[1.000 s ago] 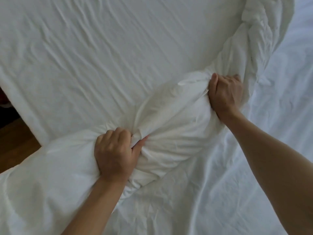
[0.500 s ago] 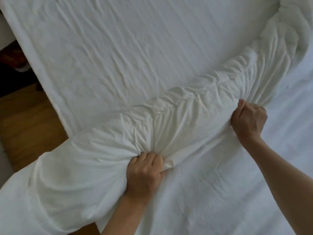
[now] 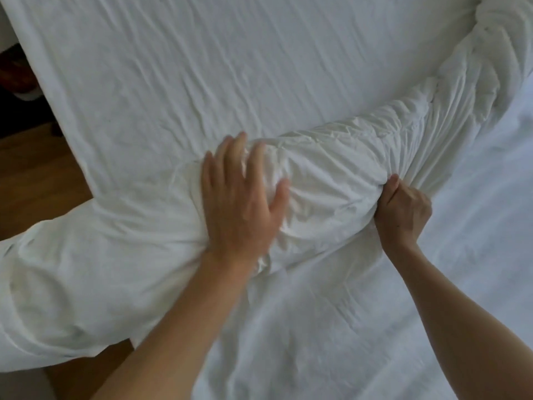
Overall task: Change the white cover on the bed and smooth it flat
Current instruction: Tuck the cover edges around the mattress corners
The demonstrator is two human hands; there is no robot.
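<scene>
The white cover (image 3: pixel 331 180) lies bunched into a thick roll that curves from the lower left across the bed to the upper right corner. My left hand (image 3: pixel 242 197) lies over the roll near its middle, fingers spread and straight, blurred by motion. My right hand (image 3: pixel 402 212) grips the gathered fabric of the roll further right, fingers curled into the folds. Beyond the roll the bed (image 3: pixel 216 67) shows a wrinkled white sheet. On my side of the roll a flatter white layer (image 3: pixel 331 327) spreads under my forearms.
The bed's left edge (image 3: pixel 60 111) runs diagonally, with wooden floor (image 3: pixel 34 174) beside it. A dark reddish object (image 3: pixel 14 70) sits on the floor at the far left. The roll's left end hangs past the bed edge.
My left hand has let go of the bunched cover and opened, moving up over the roll. My right hand keeps its grip. The roll has shifted a little further up the bed.
</scene>
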